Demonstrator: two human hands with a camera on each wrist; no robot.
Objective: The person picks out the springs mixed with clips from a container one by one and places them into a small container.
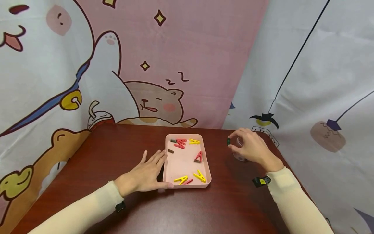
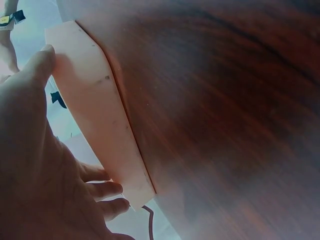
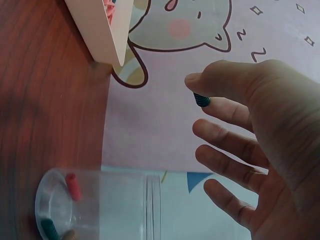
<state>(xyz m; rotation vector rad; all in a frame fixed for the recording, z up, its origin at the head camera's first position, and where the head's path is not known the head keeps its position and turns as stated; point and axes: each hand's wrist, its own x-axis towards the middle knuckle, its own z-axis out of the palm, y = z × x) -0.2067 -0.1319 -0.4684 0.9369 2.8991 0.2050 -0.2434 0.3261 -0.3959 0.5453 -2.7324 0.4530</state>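
My right hand [image 1: 254,148] pinches a small green spring [image 3: 202,100] between thumb and index finger, its other fingers spread apart. Below and beside that hand is a clear plastic jar [image 3: 125,200], largely hidden by it in the head view. At the jar's bottom lie a red piece [image 3: 73,186], another green spring [image 3: 49,228] and part of a brownish one. My left hand [image 1: 143,174] rests with extended fingers along the left wall of a pale pink tray [image 1: 181,164], its thumb at the near corner. Several red clips [image 1: 179,146], yellow clips [image 1: 199,176] and dark springs [image 1: 170,151] lie in the tray.
The tray and jar stand on a dark brown wooden table [image 1: 131,139], the jar to the tray's right. A printed cloth [image 1: 210,65] with cartoon animals hangs behind the table and along its sides.
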